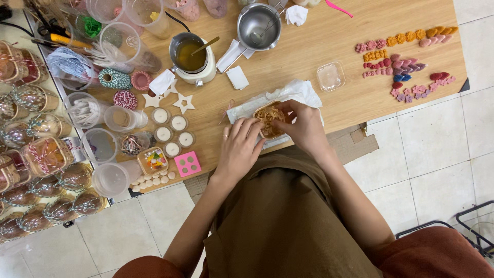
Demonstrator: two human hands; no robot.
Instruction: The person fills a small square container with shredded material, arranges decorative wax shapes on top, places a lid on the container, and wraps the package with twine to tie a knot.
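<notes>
A small bowl (268, 118) filled with tan shredded strands sits on a white sheet (298, 91) near the front edge of the wooden table (314, 46). My left hand (238, 148) rests against the bowl's left side, fingers reaching into the strands; it wears a ring. My right hand (304, 125) grips the bowl's right rim from above, fingers curled over it. Both hands touch the bowl.
A metal pot of amber liquid (189, 54) on a white warmer and an empty steel pot (259, 25) stand behind. Small round candles (171, 129), twine spools (114, 79), plastic cups and a pink mould (188, 163) lie left. Coloured wax shapes (404, 56) spread right. Wrapped jars (36, 154) fill a left shelf.
</notes>
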